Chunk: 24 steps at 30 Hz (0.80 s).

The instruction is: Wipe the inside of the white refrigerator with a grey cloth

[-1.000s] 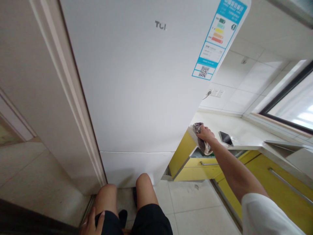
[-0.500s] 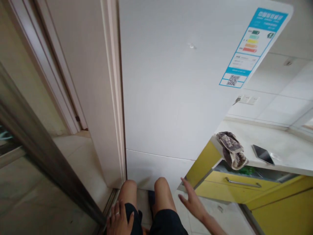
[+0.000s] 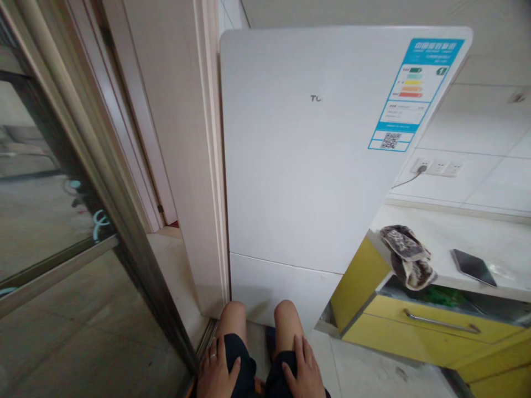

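My left hand (image 3: 216, 370) rests flat on my left thigh, fingers spread, a ring on one finger. My right hand (image 3: 302, 369) lies flat on my right thigh, fingers apart and empty. My knees are close to the lower door of a tall white fridge (image 3: 307, 166) that carries a blue energy label (image 3: 415, 91). A grey-brown patterned cloth (image 3: 406, 257) is draped over the near corner of the white countertop (image 3: 468, 235), to the right of the fridge. Neither hand touches it.
A dark phone (image 3: 473, 267) lies on the countertop past the cloth. Below are yellow cabinets and a drawer with a metal handle (image 3: 442, 323), slightly open. A wall socket (image 3: 435, 166) holds a plug. A glass sliding door with a dark frame (image 3: 124, 221) stands at left.
My right hand let go of the cloth on the counter corner, swung down and settled on my right thigh. The view turned left and tilted up, showing the fridge top and glass door.
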Motion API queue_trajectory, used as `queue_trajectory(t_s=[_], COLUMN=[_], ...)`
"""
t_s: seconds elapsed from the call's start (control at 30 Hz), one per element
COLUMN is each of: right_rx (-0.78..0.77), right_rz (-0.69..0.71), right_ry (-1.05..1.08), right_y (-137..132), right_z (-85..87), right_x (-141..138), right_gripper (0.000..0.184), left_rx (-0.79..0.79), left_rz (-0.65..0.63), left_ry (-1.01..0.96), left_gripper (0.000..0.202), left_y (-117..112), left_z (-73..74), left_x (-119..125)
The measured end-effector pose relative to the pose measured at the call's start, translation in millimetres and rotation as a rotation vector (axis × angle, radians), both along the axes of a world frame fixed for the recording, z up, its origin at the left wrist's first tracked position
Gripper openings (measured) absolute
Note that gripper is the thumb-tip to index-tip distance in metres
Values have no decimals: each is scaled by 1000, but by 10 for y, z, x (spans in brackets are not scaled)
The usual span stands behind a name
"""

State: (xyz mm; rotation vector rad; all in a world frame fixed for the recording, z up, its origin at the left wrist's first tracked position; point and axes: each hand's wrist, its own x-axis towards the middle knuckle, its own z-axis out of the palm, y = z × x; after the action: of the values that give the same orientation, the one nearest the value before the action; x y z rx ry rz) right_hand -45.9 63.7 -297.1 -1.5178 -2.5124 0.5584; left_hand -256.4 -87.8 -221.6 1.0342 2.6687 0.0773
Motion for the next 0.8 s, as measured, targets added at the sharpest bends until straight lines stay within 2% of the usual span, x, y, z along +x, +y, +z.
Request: queue_trajectory(t_s=[0.1,0.2,0.3,0.37,0.47,0.67,0.73,0.8], right_rx=[52,48,9,59,73,-12,-67,-106], right_rz=[-25,-26,-19,-48,-66,-41,-21,2], right_ry=[42,101,147,182,198,285,289,291], right_y=[18,75,109,99,76,146,198,245], right_z=[-316,-505,-528,-502,-483,-527,-562,-615], right_x=[119,228,277,270,242,290,332,377], right_gripper=[77,75,72,70,71,73,75,80], left_rx=[-6,5,12,24,73,357,471,601], left_rz=[7,-1,-7,-6,-3,41,21,-14], left_ry=[-26,-54,-80,-91,-91,-84,-81,-69], left_gripper=[72,71,72,73,76,73,64,45], left_y=[-3,-12,-5,1,-7,-98,-134,-163], left_z=[27,26,12,-20,-133,-424,-448,-432], left_x=[-19,-56,-90,-111,-150,-239,-247,-240])
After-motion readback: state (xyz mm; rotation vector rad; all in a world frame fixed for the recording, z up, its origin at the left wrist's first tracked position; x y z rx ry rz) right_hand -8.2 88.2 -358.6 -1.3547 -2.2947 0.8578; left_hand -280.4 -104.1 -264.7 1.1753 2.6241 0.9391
